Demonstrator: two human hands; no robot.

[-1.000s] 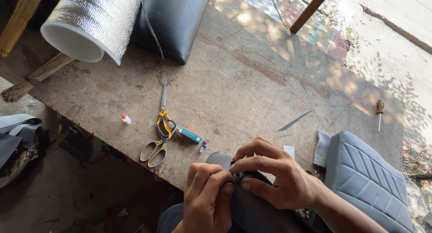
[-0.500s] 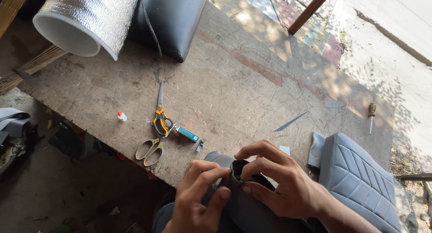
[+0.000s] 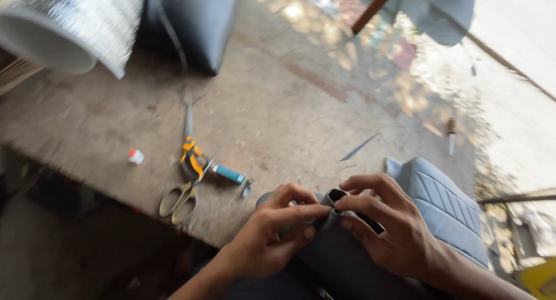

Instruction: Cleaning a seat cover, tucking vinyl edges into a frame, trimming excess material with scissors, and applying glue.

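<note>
Both hands (image 3: 336,230) shifted right, pinching grey cover (image 3: 339,259)

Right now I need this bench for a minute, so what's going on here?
A person's left hand and right hand pinch a folded edge of grey vinyl material at the near edge of the wooden workbench. Scissors, a teal lighter and a small glue bottle lie untouched to their left; a quilted grey cover sits to the right.

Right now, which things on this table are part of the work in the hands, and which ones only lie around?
In hand:
- left hand and right hand, both pinching the folded edge of the dark grey leatherette piece

Lying about:
- metal scissors
- small teal lighter
- silver foil-covered roll
- grey quilted seat cover
- screwdriver
</note>
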